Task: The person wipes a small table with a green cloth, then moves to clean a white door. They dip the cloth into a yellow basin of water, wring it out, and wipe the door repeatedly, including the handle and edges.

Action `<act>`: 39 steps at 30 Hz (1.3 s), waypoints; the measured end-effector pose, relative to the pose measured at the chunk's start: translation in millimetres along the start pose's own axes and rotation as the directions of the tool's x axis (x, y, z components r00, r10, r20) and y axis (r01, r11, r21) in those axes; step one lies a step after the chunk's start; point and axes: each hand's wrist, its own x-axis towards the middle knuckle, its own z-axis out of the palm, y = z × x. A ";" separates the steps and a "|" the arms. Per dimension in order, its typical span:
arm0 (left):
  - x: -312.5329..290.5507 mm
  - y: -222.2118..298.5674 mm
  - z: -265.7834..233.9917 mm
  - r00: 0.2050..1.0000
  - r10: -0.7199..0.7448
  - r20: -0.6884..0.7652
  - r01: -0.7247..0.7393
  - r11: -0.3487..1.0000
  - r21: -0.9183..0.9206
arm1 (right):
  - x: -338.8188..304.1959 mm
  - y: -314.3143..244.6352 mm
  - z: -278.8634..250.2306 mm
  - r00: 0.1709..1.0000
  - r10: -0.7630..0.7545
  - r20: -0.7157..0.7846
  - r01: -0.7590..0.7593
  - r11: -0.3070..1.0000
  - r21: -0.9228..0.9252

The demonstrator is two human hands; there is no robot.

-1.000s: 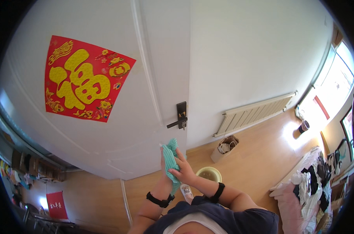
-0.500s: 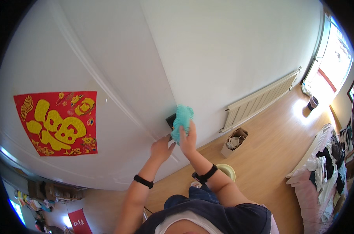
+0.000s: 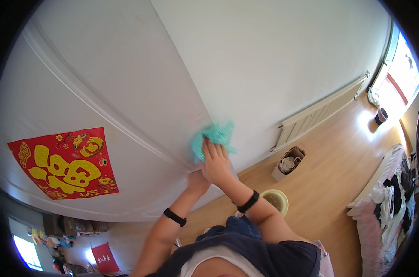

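My right hand (image 3: 215,161) presses a teal cleaning cloth (image 3: 222,133) against a white door (image 3: 140,87), close to the door's edge. Its fingers lie over the cloth, whose crumpled corners stick out beyond them and look blurred. Just below and to the left, my left hand (image 3: 198,182) is up against the door, its fingers hidden behind the right hand. The door's dark lock plate and handle are covered by the cloth and hands. Farther left on the door hangs a red poster (image 3: 105,159) with yellow raised characters.
A cream radiator (image 3: 322,111) runs along the wall at right. On the wood floor stand a paper bag (image 3: 288,164) with things in it, a pale yellow basin (image 3: 275,199) and a dark bin (image 3: 381,116). Clothes (image 3: 394,194) lie on a bed at far right.
The cloth and my right hand have shifted slightly left across the dark lock plate, now covered. The right hand has come over the left hand's fingers. The view has turned a little.
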 end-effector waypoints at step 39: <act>2.3 -10.0 10.9 0.973 0.176 -0.149 -0.183 0.983 -0.030 | 44.1 -23.0 24.1 0.957 -0.233 -0.171 0.192 0.955 -0.226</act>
